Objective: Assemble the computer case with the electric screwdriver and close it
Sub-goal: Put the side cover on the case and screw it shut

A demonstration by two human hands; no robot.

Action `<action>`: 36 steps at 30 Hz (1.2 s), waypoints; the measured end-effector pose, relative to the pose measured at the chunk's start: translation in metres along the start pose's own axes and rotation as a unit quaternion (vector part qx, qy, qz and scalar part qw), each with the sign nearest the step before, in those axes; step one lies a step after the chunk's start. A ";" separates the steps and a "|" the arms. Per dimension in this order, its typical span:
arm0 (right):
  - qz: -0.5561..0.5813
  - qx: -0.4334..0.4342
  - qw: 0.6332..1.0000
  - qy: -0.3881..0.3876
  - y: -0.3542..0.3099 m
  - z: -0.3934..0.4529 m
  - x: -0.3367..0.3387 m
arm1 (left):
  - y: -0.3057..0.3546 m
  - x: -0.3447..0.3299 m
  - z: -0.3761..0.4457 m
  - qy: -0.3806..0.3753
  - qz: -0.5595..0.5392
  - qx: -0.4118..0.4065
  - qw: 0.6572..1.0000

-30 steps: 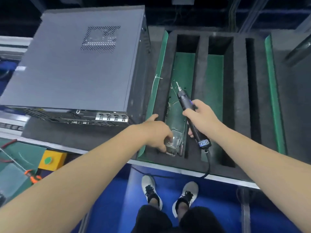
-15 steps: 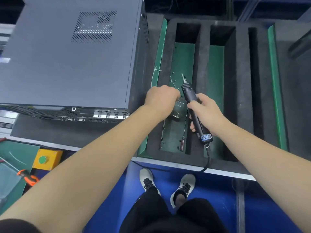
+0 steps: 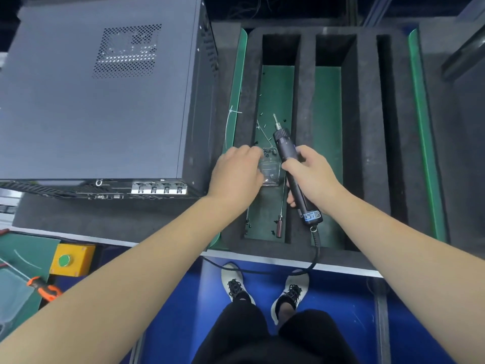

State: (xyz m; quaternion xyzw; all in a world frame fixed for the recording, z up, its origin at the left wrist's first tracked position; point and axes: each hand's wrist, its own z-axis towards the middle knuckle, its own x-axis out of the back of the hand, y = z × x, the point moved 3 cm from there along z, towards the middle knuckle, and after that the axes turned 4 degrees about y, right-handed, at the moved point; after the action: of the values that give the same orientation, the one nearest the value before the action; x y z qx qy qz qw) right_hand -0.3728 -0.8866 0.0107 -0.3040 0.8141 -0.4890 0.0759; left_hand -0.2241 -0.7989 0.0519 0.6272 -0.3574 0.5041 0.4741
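Computer case (image 3: 99,101) lies on its side at the left of the surface (image 3: 105,219), side panel already on, rear I/O edge facing the person. Right hand (image 3: 309,177) is wrapped around the electric screwdriver (image 3: 291,169), bit pointing away over the leftmost slot of the black foam tray (image 3: 367,127). Left hand (image 3: 237,174) has fingers curled onto a small clear plastic box (image 3: 270,170) sitting in that slot, just beside the driver barrel; looks like it's picking screws (image 3: 269,152), a few dark ones sit at the box's far end (can't tell if one is pinched yet). Loose screws are scattered on the green slot floor, plus a manual screwdriver (image 3: 280,206) along the slot's right wall. Risks as I see them: the box is light and could tip or slide under the fingers, dumping screws; a tiny screw can slip before it reaches the bit; the cord (image 3: 312,258) hangs off the front edge and may tug the driver off line.
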 end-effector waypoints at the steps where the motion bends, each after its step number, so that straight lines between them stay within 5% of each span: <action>1: 0.004 -0.004 1.000 -0.008 0.001 0.001 0.000 | 0.005 -0.004 -0.007 -0.005 0.050 -0.033 0.998; 5: 0.041 -0.045 0.994 -0.093 -0.002 0.004 0.005 | 0.024 -0.036 -0.029 -0.198 0.212 -0.210 0.934; 8: 0.063 -0.066 0.988 -0.128 -0.003 0.003 0.010 | 0.029 -0.066 -0.024 -0.283 0.290 -0.260 0.876; 21: 0.047 -0.056 0.992 -0.100 -0.003 0.003 0.009 | 0.037 -0.118 -0.016 -0.382 0.365 -0.268 0.806; 25: 0.045 -0.056 0.993 -0.089 -0.003 0.003 0.008 | 0.041 -0.096 -0.015 -0.347 0.302 -0.244 0.854; 28: 0.053 -0.055 0.994 -0.073 -0.008 -0.002 0.010 | 0.045 -0.053 -0.011 -0.297 0.051 -0.074 0.951; 30: 0.062 -0.050 0.995 -0.052 -0.016 -0.009 0.013 | 0.040 -0.015 -0.004 -0.192 -0.142 0.064 0.969; 32: 0.077 -0.036 0.995 -0.042 -0.031 -0.017 0.013 | 0.032 0.023 0.006 -0.068 -0.347 0.216 0.910; 36: 0.094 0.027 0.992 -0.082 -0.084 -0.044 0.004 | 0.029 0.081 0.039 0.082 -0.644 0.370 0.665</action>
State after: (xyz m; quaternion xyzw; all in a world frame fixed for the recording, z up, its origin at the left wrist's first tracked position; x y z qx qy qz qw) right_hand -0.3591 -0.8842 0.1049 -0.2632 0.8166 -0.4750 0.1958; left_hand -0.2199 -0.8424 0.1359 0.7813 0.3915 0.2130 0.4371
